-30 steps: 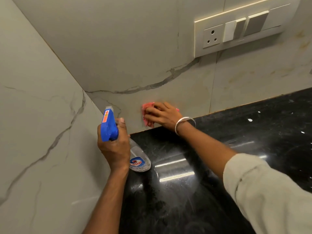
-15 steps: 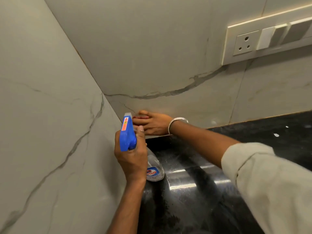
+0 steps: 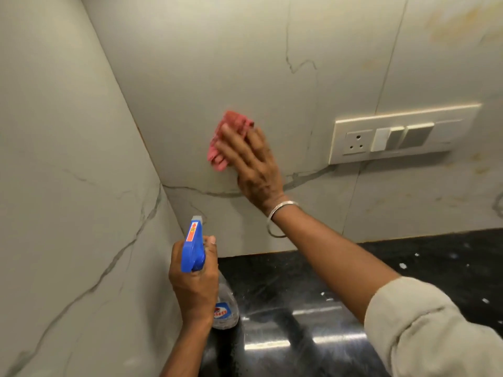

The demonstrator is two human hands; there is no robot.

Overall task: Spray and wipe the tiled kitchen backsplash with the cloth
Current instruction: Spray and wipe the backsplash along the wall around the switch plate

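A pink cloth (image 3: 225,137) lies flat against the pale marble-veined backsplash (image 3: 217,63), left of the socket plate. My right hand (image 3: 251,164) presses on it with straight, spread fingers, and most of the cloth is hidden under the palm. My left hand (image 3: 194,284) grips the neck of a clear spray bottle (image 3: 224,308) with a blue trigger head (image 3: 193,247). The nozzle points up toward the corner where the two walls meet, and the bottle hangs over the black counter.
A cream switch and socket plate (image 3: 402,134) sticks out from the back wall to the right of the cloth. The side wall (image 3: 68,186) closes in on the left. A glossy black stone counter (image 3: 313,308) with white specks runs below.
My right hand has carried the cloth from the bottom of the wall by the counter up to socket height. My left hand still holds the bottle in much the same place.
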